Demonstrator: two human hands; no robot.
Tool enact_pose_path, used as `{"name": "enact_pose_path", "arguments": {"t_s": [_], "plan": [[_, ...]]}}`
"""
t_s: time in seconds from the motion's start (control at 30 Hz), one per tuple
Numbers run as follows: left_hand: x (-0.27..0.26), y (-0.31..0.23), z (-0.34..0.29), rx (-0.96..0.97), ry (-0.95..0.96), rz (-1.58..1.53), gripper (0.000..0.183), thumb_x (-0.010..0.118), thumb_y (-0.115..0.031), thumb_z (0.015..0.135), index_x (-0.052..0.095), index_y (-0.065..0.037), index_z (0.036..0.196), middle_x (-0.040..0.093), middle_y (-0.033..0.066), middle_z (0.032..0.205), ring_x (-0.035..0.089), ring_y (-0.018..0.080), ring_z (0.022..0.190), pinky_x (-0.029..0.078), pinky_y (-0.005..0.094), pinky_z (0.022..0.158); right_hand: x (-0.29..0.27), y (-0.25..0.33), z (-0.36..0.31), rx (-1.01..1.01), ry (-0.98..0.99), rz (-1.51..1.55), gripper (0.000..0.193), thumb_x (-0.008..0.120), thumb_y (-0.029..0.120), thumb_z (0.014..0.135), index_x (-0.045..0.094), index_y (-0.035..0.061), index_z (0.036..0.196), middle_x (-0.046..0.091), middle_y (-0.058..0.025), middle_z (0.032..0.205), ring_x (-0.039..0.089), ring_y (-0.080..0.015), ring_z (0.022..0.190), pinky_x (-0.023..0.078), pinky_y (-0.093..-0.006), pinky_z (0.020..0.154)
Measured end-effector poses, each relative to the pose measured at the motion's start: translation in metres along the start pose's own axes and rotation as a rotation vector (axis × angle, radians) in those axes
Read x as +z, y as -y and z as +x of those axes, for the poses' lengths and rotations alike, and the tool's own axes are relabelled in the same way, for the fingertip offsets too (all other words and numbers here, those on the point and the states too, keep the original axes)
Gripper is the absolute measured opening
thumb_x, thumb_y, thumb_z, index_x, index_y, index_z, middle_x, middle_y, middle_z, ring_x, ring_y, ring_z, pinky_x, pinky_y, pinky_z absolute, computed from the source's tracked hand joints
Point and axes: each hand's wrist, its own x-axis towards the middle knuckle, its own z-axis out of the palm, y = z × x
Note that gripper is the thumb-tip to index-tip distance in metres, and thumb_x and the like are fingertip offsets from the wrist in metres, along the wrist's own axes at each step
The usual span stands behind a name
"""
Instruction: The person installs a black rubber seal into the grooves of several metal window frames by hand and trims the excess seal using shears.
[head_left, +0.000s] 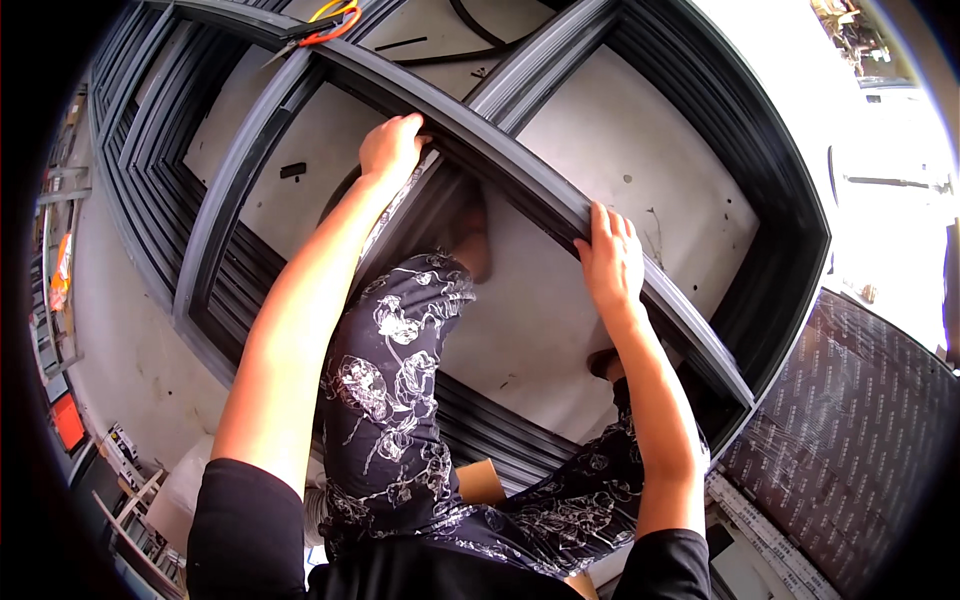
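Observation:
A grey and black window frame (500,148) lies on top of a stack of similar frames, and its long bar runs slantwise in front of me. My left hand (392,148) is closed on that bar, close to where a crosspiece (410,215) meets it; some of its fingers are hidden behind the profile. Farther right along the same bar, my right hand (610,262) has its fingers curled over the top edge. A pair of scissors (335,27) with orange and yellow handles rests on the frame at the upper left, apart from both hands.
Stacked frames (130,130) rise on the left. A black strip (480,30) and a small black piece (292,171) lie inside the frame openings on the pale floor (530,330). A dark printed sheet (840,430) covers the right side. Shelves with assorted items (65,330) stand far left.

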Motion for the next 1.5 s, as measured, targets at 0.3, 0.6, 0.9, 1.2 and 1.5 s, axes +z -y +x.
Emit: {"name": "enact_pose_path", "arguments": {"t_s": [0.3,0.6,0.9,1.2,1.5], "plan": [[0.001,-0.008,0.000,0.035,-0.007,-0.013,0.020,0.071,-0.022,0.085,0.060,-0.006,0.091,0.064,0.0174,0.089,0.063,0.0407,0.089,0.049,0.0512,0.074,0.005,-0.012,-0.005,0.030,0.007,-0.098,0.054,0.080,0.020,0.077,0.054,-0.0005,0.119,0.062,-0.0158,0.111,0.058,-0.0332,0.104,0.049,-0.0432,0.088],[0.002,-0.004,-0.001,0.040,-0.039,-0.022,0.018,0.070,-0.021,0.085,0.062,-0.007,0.092,0.065,0.0156,0.090,0.063,0.0402,0.089,0.050,0.0504,0.072,0.049,0.060,0.075,-0.001,-0.066,-0.112,0.046,0.079,0.036,0.078,0.058,0.0034,0.102,0.065,-0.0123,0.100,0.061,-0.0298,0.101,0.051,-0.0401,0.083],[0.007,-0.002,0.001,0.086,-0.063,-0.024,0.016,0.069,-0.021,0.085,0.062,-0.007,0.091,0.065,0.0150,0.089,0.064,0.0399,0.089,0.051,0.0497,0.073,0.044,0.069,0.082,0.049,-0.073,-0.088,0.042,0.080,0.035,0.078,0.061,0.0033,0.096,0.065,-0.0124,0.097,0.062,-0.0289,0.098,0.053,-0.0382,0.081],[0.002,-0.004,-0.002,0.064,-0.027,-0.032,0.013,0.068,-0.014,0.084,0.061,-0.006,0.091,0.064,0.0169,0.087,0.064,0.0398,0.088,0.050,0.0506,0.073,0.033,0.012,0.014,-0.138,-0.120,-0.244,0.087,0.081,0.015,0.063,0.044,-0.0013,0.140,0.059,-0.0133,0.117,0.058,-0.0293,0.108,0.049,-0.0425,0.088],[0.009,0.001,-0.001,0.020,-0.025,-0.049,0.016,0.070,-0.018,0.084,0.061,-0.007,0.093,0.064,0.0159,0.088,0.063,0.0389,0.090,0.050,0.0494,0.074,0.046,0.016,0.018,-0.043,-0.039,-0.285,0.081,0.079,0.020,0.070,0.044,0.0002,0.140,0.057,-0.0141,0.122,0.056,-0.0312,0.110,0.045,-0.0427,0.093]]}}
